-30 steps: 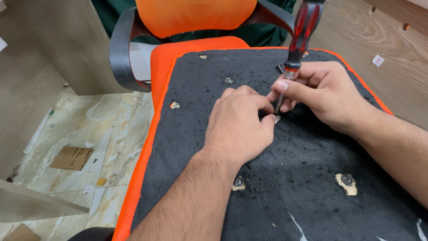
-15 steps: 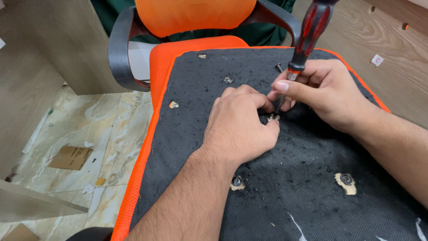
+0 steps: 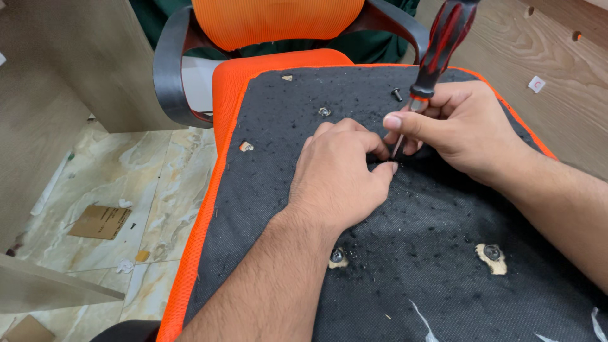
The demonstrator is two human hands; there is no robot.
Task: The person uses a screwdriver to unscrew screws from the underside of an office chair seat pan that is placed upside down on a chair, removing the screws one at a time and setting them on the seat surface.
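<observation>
Black fabric, pilled and torn in spots, covers the upturned underside of the chair seat (image 3: 443,253) where I work; orange mesh edges it. My right hand (image 3: 468,130) has its grip closed around the lower end of a red-and-black screwdriver (image 3: 440,47), thumb pressed along the collar, the shaft slanting down to a spot between my two hands. My left hand (image 3: 342,174) lies knuckles-up on the fabric, fingers curled and pinched shut at the screwdriver's tip; it hides whatever sits there, so I cannot tell what it holds. A loose black screw (image 3: 397,94) lies just beyond my right hand. Two seated bolts show nearer me, one by my left wrist (image 3: 337,256), one under my right forearm (image 3: 493,253). Further screw holes (image 3: 324,111) sit ahead. A grey armrest (image 3: 168,69) curves at left, above a marble floor (image 3: 158,183) littered with a cardboard scrap (image 3: 99,221).
</observation>
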